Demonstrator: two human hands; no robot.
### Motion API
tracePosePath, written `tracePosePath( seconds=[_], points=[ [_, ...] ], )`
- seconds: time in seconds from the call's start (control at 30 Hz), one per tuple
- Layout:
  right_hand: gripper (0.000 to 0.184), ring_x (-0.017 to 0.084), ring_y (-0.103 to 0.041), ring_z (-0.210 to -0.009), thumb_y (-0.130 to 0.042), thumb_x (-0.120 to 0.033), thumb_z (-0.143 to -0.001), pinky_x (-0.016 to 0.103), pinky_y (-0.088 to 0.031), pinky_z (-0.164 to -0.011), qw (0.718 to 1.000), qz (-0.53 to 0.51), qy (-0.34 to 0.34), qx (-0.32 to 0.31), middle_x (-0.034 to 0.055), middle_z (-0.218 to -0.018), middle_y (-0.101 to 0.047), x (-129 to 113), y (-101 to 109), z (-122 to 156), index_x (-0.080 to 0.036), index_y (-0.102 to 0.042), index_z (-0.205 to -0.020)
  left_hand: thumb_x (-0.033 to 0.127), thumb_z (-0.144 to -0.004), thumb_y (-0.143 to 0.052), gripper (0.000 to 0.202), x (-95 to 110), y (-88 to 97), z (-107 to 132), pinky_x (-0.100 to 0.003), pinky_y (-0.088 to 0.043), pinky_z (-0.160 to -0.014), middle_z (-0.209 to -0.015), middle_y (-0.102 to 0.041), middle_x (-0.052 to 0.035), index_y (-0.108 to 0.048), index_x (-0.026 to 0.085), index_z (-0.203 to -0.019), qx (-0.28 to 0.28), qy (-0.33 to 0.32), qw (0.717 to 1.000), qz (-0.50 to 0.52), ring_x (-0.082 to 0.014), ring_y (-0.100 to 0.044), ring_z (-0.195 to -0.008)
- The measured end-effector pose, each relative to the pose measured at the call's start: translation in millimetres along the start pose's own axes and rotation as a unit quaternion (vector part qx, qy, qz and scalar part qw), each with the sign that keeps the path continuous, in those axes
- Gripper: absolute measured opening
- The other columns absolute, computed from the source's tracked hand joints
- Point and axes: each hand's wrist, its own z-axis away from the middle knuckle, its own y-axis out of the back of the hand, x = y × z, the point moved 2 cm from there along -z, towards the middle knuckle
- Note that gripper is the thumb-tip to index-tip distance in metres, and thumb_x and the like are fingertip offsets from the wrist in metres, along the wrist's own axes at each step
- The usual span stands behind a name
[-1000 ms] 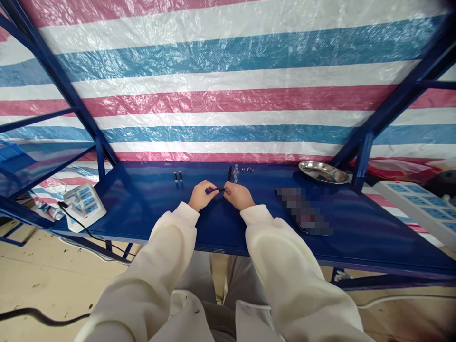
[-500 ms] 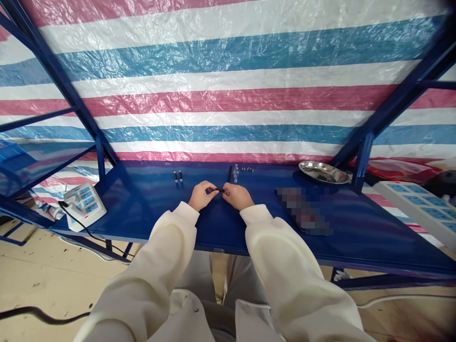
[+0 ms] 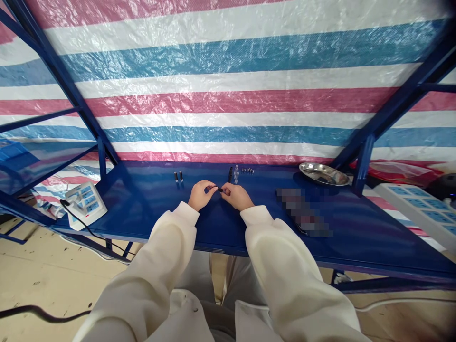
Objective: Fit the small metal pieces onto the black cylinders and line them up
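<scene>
Both my hands meet over the middle of a blue metal table (image 3: 149, 209). Between them is a small black tube-like piece (image 3: 220, 190), mostly covered by fingers. My left hand (image 3: 202, 194) pinches its left end, and my right hand (image 3: 235, 195) is closed round the right end. Just beyond my right hand lies a row of black pieces (image 3: 230, 174), with clear plastic pieces (image 3: 236, 174) beside it. Several tiny shiny metal parts (image 3: 247, 170) sit to the right of those. Two black tubes with pale ends (image 3: 178, 176) lie farther left.
A shallow oval metal dish (image 3: 324, 174) rests at the back right. Nearer, a blurred-out dark flat object (image 3: 302, 211) lies on the table. A white power strip (image 3: 85, 204) with a black cable is at the left edge, another power strip (image 3: 420, 204) at the right. Striped sheeting (image 3: 228, 99) hangs behind.
The black piece between my fingers is tilted a little differently, its right end lower. My hands stay in nearly the same place. The things on the table have not moved.
</scene>
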Motion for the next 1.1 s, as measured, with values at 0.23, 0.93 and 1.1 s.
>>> tracePosePath(
  seconds=[0.23,0.93,1.1],
  points=[
    [0.008,0.012,-0.051,-0.057,-0.056,-0.022,-0.077,0.022,-0.031,-0.056,1.0,0.006,-0.008,-0.007,-0.0023,-0.061,-0.059,0,2,0,-0.021,-0.062,-0.083,0.02,-0.077,-0.065,0.003,-3,0.8,-2,-0.026,-0.05,-0.065,-0.073,-0.068,-0.0025,-0.067,0.018,-0.076,0.017,-0.003,1.0,-0.014,-0.014,-0.063,-0.069],
    [0.008,0.013,-0.055,-0.061,-0.057,-0.026,-0.076,0.023,-0.036,-0.058,0.997,-0.037,-0.045,0.053,-0.0009,-0.062,-0.061,3,4,0,-0.021,-0.063,-0.075,0.028,-0.081,-0.06,0.014,23,86.6,-93,-0.04,-0.03,-0.091,-0.09,-0.069,-0.0037,-0.07,0.018,-0.08,-0.121,-0.005,0.966,-0.229,-0.0216,-0.058,-0.089],
    [0.014,0.013,-0.053,-0.054,-0.057,-0.032,-0.073,0.025,-0.039,-0.058,0.987,-0.132,-0.059,0.072,-0.0014,-0.055,-0.058,6,5,-2,-0.019,-0.062,-0.07,0.024,-0.073,-0.066,0.008,8,88.5,-109,-0.044,-0.025,-0.093,-0.089,-0.069,-0.005,-0.072,0.019,-0.076,-0.207,0.003,0.935,-0.289,-0.0255,-0.055,-0.095]
  ],
)
